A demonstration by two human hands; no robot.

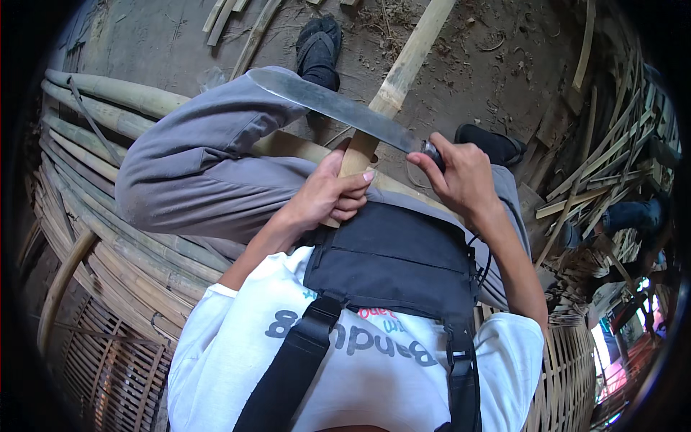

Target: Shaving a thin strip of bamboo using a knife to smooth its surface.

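Observation:
A long split bamboo strip (412,59) slants up and away from my lap toward the far edge of the view. My left hand (327,191) is closed around its near end, the thumb lying across the top. In my right hand (461,173) is the dark handle of a machete (324,99). Its broad grey blade points left and lies across the strip, just beyond my left hand, near a node in the bamboo. Whether the edge touches the strip or hangs just above it, I cannot tell.
Bundled bamboo poles (137,97) run along my left side, with a woven slatted basket (108,367) below them. A heap of split strips (612,158) lies at the right, where another person's leg (633,214) shows. Bamboo shavings litter the dirt floor (461,72).

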